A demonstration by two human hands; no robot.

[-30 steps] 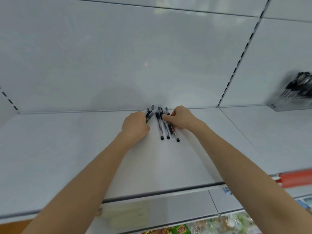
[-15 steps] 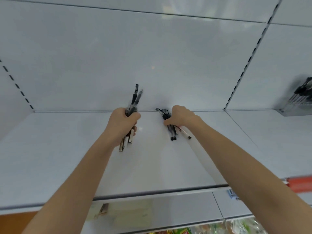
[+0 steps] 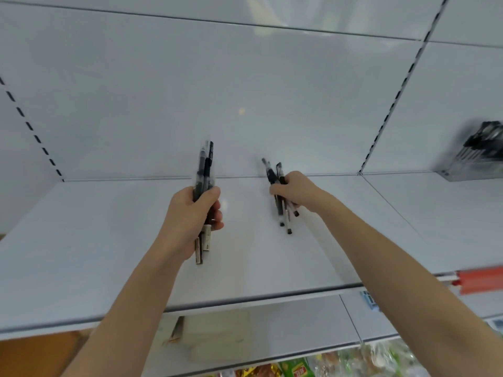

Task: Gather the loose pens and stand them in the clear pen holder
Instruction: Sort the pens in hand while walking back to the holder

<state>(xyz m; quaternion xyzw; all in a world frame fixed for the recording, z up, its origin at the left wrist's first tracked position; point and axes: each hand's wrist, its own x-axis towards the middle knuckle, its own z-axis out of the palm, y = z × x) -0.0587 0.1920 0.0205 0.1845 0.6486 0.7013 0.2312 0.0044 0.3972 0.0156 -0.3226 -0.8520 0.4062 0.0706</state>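
The left hand (image 3: pixel 193 216) is gripping 1 bundle of pens (image 3: pixel 205 164) upright above the white shelf (image 3: pixel 109 240). The right hand (image 3: pixel 295 190), nearby, is clutching a 2nd bundle (image 3: pixel 285 216). The clear pen holder (image 3: pixel 473 164) is sitting blurred, well apart at far right.

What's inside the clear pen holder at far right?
Several dark pens stand in the clear pen holder. Motion blur and the frame edge hide their count and the holder's right side.

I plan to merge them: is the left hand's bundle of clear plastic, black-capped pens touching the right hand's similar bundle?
Apart. The head view shows bare white shelf between the left pen bundle and the right pen bundle.
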